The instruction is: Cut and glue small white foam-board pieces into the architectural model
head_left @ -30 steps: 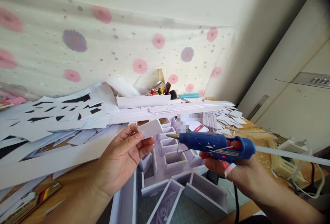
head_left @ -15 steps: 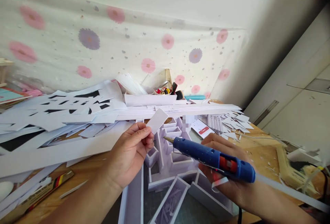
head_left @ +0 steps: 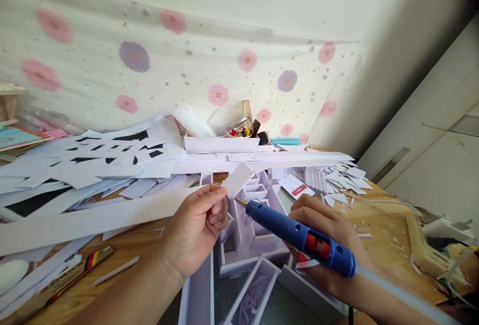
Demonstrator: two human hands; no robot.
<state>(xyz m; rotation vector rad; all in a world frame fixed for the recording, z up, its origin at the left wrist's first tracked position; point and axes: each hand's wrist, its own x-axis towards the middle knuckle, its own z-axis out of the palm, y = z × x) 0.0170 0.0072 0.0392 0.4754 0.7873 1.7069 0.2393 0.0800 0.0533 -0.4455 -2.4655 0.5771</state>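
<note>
Between thumb and fingers, my left hand (head_left: 204, 220) pinches a small white rectangular board piece (head_left: 238, 179), tilted up to the right. My right hand (head_left: 325, 235) is wrapped round a blue hot glue gun (head_left: 299, 232), a glue stick (head_left: 396, 282) running out of its back end. The metal nozzle points left, close to the lower edge of the piece; whether it touches cannot be made out. Beneath both hands stands a white foam-board model (head_left: 245, 250) with walled compartments. A long open box (head_left: 252, 290) in front of it holds thin white scraps.
Cut white sheets (head_left: 112, 150) lie piled at the left. At the back stands a white tray (head_left: 220, 144) with tools and clear sticks. A phone (head_left: 297, 186) and small white offcuts (head_left: 340, 180) lie right of the model. A cutter (head_left: 71, 275) rests at front left.
The glue gun's nozzle has shifted slightly left and its back end has dropped a little. The view has turned slightly, so the table and wall appear further right. Both hands keep their holds.
</note>
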